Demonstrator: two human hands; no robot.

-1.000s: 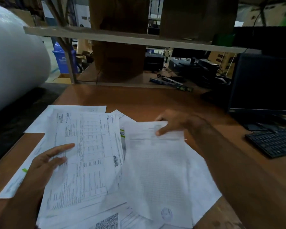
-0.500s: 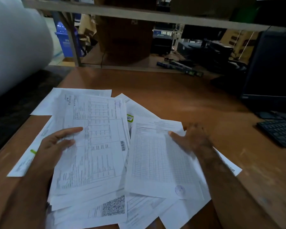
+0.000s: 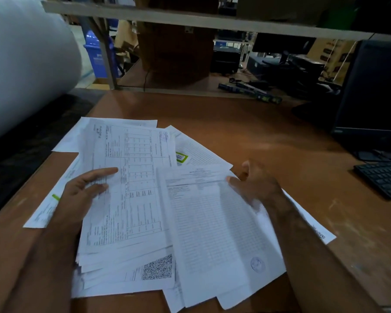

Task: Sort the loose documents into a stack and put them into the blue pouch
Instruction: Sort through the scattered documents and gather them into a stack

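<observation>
Loose white printed documents [image 3: 145, 222] lie fanned in overlapping layers across the near part of the brown wooden counter [image 3: 246, 136]. The left hand [image 3: 81, 193] holds the left-hand stack, thumb laid flat across the top sheet, a form with ruled tables; its fingers are hidden beneath the paper. The right hand [image 3: 255, 184] pinches the right edge of a blurred gridded sheet [image 3: 212, 222] bearing a round stamp near its lower corner. A black keyboard [image 3: 384, 177] and a dark monitor [image 3: 373, 91] stand at the counter's right side.
</observation>
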